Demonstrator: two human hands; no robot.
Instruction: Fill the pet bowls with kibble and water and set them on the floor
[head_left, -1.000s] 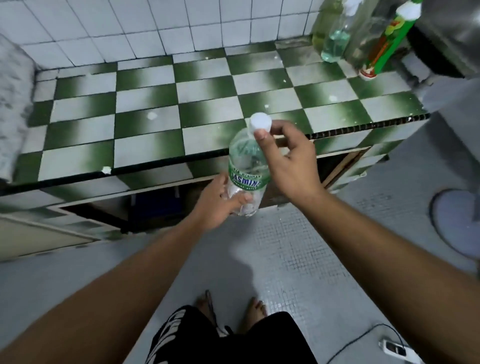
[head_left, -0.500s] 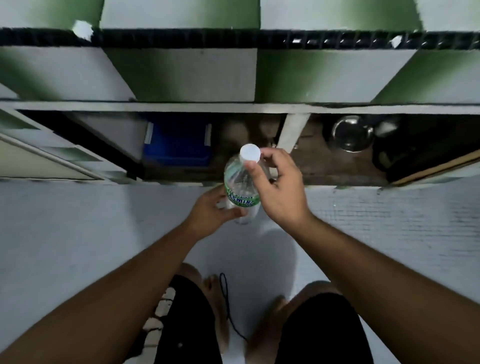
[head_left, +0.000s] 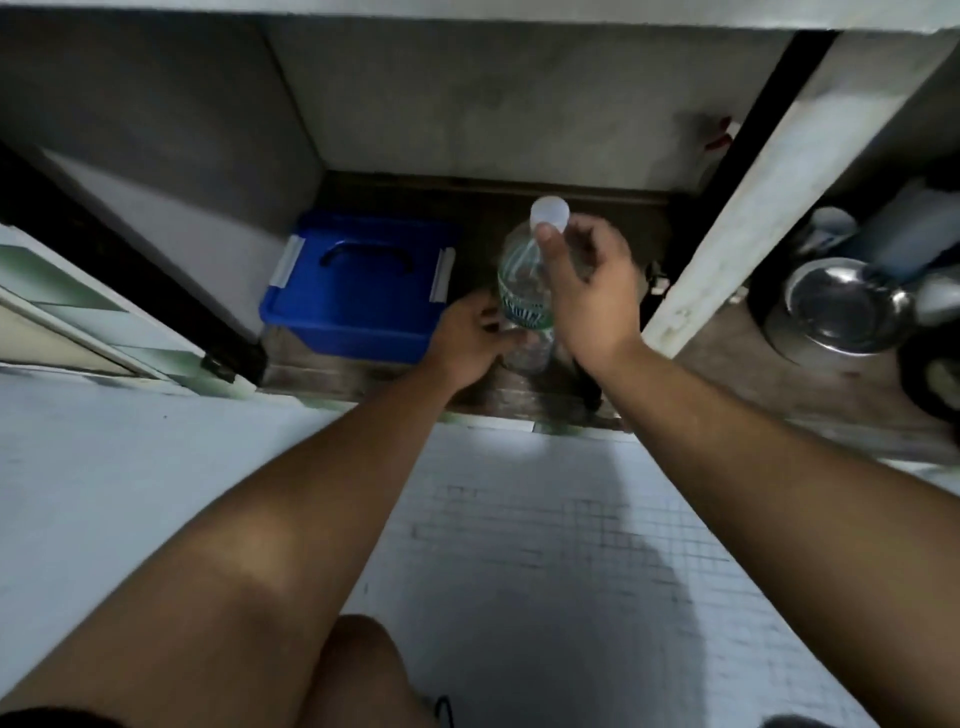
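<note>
Left hand (head_left: 470, 332) grips the lower body of the water bottle (head_left: 519, 291), fingers wrapped round it. The right hand (head_left: 589, 296) sits at the top, thumb against the white cap (head_left: 549, 213) and the other fingers loosely curled behind the neck: a light pinch.

A second ago the bottle was held up at the checkered counter. Now the person has crouched, and the bottle stands upright inside the left compartment of the under-counter cabinet (head_left: 519, 119), near the front edge of the cabinet floor. Whether its base touches cannot be told. The cap is on, so no water has likely been poured yet; this looks like parking the bottle to free the hands.

A pale divider post (head_left: 753, 208) stands between the bottle and the right compartment. A blue lidded box (head_left: 358, 296) sits just left of the bottle, possibly the kibble store. A steel bowl (head_left: 844, 306) rests in the right compartment near its front edge, among containers too dim to name.
</note>
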